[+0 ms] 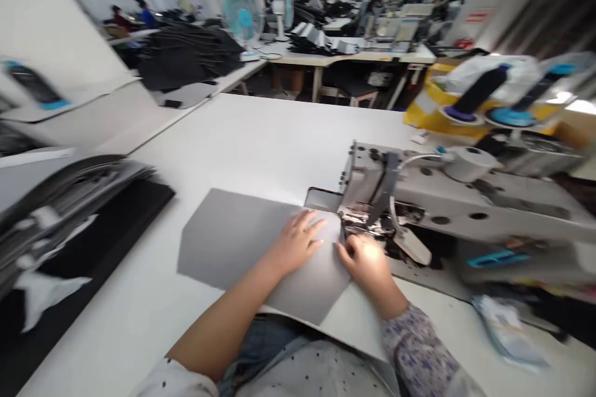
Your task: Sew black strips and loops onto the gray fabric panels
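Observation:
A flat grey fabric panel (233,232) lies on the white table, its right edge at the needle area of a sewing machine (372,198). My left hand (298,242) rests flat on the panel with its fingers spread, left of the machine's presser foot. Close to the needle, my right hand (370,263) is at the panel's right edge, with thumb and fingers curled toward each other. The fingertips are partly hidden against the machine, so what they pinch does not show clearly.
A pile of dark and grey cut pieces (88,223) lies at left. Thread cones (479,93) stand behind the machine at right, near a yellow bag (428,105). A blue tool (498,258) and a plastic packet (507,329) lie at right. A fan (243,15) stands farther back.

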Tool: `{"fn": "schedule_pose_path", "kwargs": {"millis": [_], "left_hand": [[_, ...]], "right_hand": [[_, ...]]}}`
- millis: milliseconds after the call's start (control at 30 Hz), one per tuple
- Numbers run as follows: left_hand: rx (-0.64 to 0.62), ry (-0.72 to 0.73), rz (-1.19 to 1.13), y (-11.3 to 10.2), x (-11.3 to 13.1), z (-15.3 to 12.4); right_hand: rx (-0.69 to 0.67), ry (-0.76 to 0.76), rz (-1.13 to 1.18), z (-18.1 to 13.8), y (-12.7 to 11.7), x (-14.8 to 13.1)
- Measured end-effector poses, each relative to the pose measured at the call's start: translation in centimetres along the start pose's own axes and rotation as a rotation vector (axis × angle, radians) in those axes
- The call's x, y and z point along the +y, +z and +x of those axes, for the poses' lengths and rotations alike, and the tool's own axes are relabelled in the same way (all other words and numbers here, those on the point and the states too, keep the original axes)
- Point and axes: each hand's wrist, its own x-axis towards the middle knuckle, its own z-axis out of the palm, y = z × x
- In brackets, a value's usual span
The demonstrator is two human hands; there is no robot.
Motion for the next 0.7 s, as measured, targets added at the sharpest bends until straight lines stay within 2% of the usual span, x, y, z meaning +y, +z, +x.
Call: {"fn": "schedule_pose_path", "kwargs": {"millis": [67,133,167,200,267,367,467,600,700], "left_hand": [[0.017,-0.254,0.159,-3.0,-5.8,-3.6],[0.064,-0.635,0.376,-7.0,-11.8,-8.8],[0.126,-0.831,0.481,-9.0,-14.3,-11.8],[0.174,-0.991,0.555,-10.8,-16.3,-14.6],[0.117,-1.189,0.582,-13.4,-18.7,-19.3],[-0.056,-1.163,0.54,-15.3,-19.6,-22.9],[-0.122,-1.139,0.45,-16.7,-19.5,-23.3],[-0.143,-1.272,0.248,-19.3,-19.6,-22.6],[-0.041,-1.248,0.272,-20.1,-19.0,-22.3]], "right_hand": [[-0.025,-0.015,0.027,-0.3,0.1,0.3],[-0.036,-0.033,0.045,-0.6,0.3,0.5],[-0.039,-0.041,0.049,-0.8,0.4,0.6],[-0.039,-0.045,0.048,-0.9,0.5,0.7],[-0.037,-0.048,0.04,-1.1,0.6,0.7],[-0.029,-0.048,0.023,-1.3,0.8,0.6],[-0.019,-0.046,0.015,-1.4,0.9,0.7],[-0.01,-0.057,0.021,-1.3,1.0,0.8],[0.009,-0.05,0.017,-1.1,0.7,0.6]]}}
